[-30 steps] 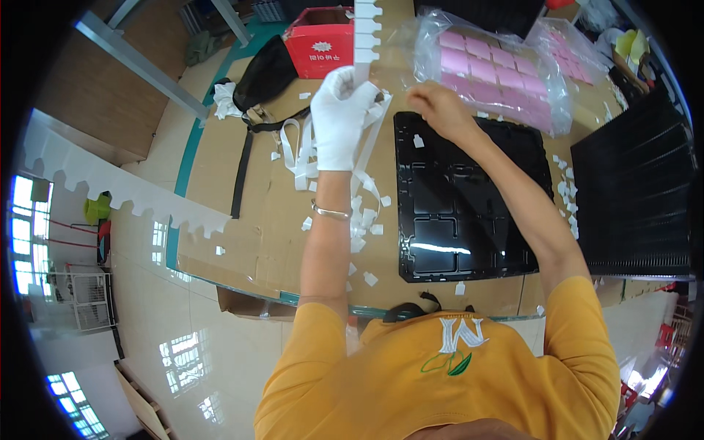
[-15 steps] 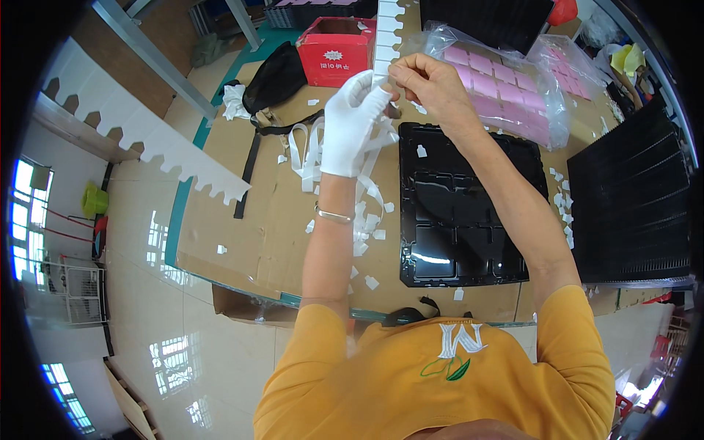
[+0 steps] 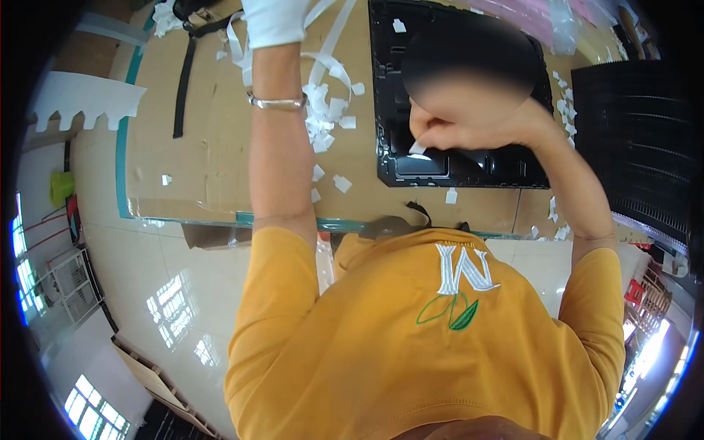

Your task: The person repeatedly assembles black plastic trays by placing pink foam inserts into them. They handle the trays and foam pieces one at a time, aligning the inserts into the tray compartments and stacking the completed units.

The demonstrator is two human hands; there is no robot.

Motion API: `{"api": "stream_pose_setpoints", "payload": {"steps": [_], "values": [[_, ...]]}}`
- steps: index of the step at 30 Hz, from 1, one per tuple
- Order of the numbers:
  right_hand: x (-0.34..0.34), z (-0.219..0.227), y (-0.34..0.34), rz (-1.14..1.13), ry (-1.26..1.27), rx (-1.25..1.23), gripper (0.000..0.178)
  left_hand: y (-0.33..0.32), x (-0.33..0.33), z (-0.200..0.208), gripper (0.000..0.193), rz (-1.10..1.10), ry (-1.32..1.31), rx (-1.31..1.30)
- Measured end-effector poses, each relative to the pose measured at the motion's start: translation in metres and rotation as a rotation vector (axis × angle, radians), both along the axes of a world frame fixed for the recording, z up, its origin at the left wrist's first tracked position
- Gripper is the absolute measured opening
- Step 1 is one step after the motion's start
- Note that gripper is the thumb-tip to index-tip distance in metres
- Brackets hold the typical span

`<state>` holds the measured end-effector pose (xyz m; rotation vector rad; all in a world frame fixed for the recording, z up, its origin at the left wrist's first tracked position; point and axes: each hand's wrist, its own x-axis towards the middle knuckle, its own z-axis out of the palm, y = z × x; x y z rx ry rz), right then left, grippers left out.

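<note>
My right hand [image 3: 458,133] is bare and closed over the near part of a black plastic tray [image 3: 390,139]. Its fingertips pinch a small white tab [image 3: 417,148]. Part of this hand is smeared by a dark, blurred patch. Another white tab [image 3: 398,26] lies at the far left of the tray. My left hand [image 3: 275,22], in a white glove, reaches to the top edge of the picture, where its fingers are cut off. Curled white strips [image 3: 238,48] lie beside that hand on the cardboard.
Loose white tabs [image 3: 323,110] are scattered over the cardboard-covered table [image 3: 198,161]. A stack of black ribbed trays [image 3: 631,139] stands at the right. Pink pieces in clear plastic [image 3: 517,15] lie at the far right. A white toothed strip [image 3: 88,95] juts in from the left.
My right hand has come from beside the gloved hand down over the near part of the tray, now pinching a tab. The view has shifted, putting the left fingers out of sight.
</note>
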<state>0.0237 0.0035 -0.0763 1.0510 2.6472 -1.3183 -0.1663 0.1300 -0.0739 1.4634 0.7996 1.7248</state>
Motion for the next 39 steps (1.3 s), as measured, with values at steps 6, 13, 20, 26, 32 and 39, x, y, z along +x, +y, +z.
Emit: {"api": "stream_pose_setpoints", "payload": {"steps": [6,13,20,26,32,39], "values": [[-0.013,-0.064,-0.023,-0.045,-0.289,0.383,0.011,-0.007,0.008,0.002,0.023,0.024,-0.064,-0.06],[-0.011,-0.067,-0.021,-0.103,-0.288,0.454,0.015,-0.008,0.004,-0.005,0.021,-0.011,-0.07,-0.064],[-0.008,0.005,0.074,-0.89,0.458,0.589,0.025,-0.011,0.009,0.002,0.018,-0.034,-0.079,-0.199],[-0.043,0.052,0.123,-0.915,0.685,0.261,0.036,-0.019,0.012,0.008,0.018,-0.074,-0.107,-0.279],[-0.058,0.064,0.107,-0.943,0.639,0.387,0.027,-0.02,0.009,0.003,0.016,0.214,0.142,-0.021],[0.011,0.081,0.076,-0.88,0.554,0.237,0.016,0.0,-0.001,-0.013,0.021,0.455,0.263,0.141]]}}
